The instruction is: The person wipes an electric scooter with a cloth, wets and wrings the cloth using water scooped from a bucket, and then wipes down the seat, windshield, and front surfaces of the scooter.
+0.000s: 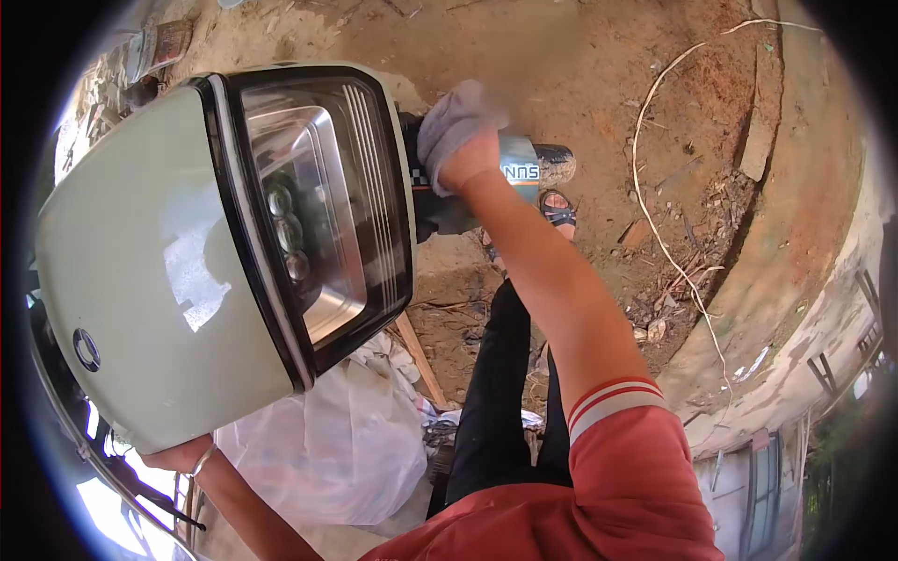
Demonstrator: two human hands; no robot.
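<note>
The pale green front of a scooter (140,252) fills the left side, with a dark-framed headlight (327,206) facing right. A grey cloth (454,122) is bunched in my right hand (475,161), against the blue-green front fender (516,154) with white lettering. That fender sits over the front wheel (556,163), which shows only in part. My left hand (178,456), a bracelet at its wrist, is at the lower edge of the green panel; its fingers are hidden behind the panel.
A large translucent plastic sheet (318,449) lies below the headlight beside a wooden strip (423,360). A pale cable (639,178) curves over the dirt ground (599,56). My sandaled foot (558,209) is close to the wheel. A plank (760,122) lies at right.
</note>
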